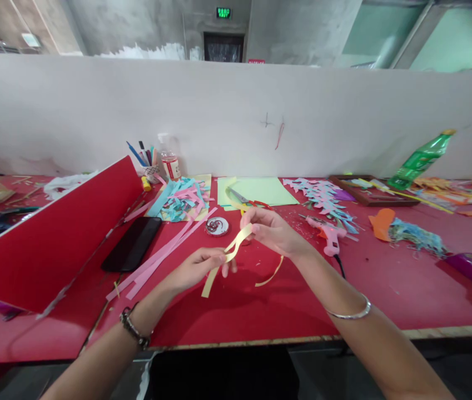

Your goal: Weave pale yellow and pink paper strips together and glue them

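Yellow paper strips [236, 247] stretch between my two hands above the red table. My left hand [203, 266] pinches them between thumb and fingers, and one end [209, 282] hangs down below it. Higher and to the right, my right hand [272, 230] is closed on the other part of the strips. A curled yellow strip [276, 273] shows beneath my right hand; whether it joins the held ones I cannot tell. Just beyond my right hand lie scissors [256, 204] with red handles, on pale green paper sheets [267, 190]. Left of that hand is a small round lid [217, 225] with dark bits in it.
Pink strips [164, 255], a black phone [132, 244] and a red upright board [64, 233] are at left. Blue and pink paper pieces [183, 197] lie behind. Rightward are a pink glue gun [329, 232], fringed paper [323, 197], a wooden tray [369, 194] and a green bottle [421, 161].
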The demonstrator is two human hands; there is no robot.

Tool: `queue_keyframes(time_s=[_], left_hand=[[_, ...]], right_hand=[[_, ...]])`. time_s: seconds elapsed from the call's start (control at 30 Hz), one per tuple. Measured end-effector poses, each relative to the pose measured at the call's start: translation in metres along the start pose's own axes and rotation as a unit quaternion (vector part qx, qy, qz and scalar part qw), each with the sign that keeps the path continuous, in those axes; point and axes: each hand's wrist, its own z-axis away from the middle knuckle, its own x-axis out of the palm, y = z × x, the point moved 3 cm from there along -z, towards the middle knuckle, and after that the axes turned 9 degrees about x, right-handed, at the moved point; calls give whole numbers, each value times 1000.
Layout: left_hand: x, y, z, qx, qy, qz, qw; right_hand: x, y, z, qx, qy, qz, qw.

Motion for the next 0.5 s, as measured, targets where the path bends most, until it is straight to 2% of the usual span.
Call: queue_keyframes(time_s=[0.13,0.23,0.3,0.4,0.5], left_hand=[[-7,1,4,3,29,-69,997],[-14,6,8,15,20,-142,990],[-16,8,11,15,6,-175,984],[-13,12,12,19,-21,-220,975],[-6,17,10,37,-60,-281,957]], right_hand=[[-14,-7,10,11,32,121,992],[-25,-7,21,40,48,213,975],[-26,-5,27,56,35,264,962],[-19,-2,33,56,17,365,929],[-3,-5,35,1,40,472,880]])
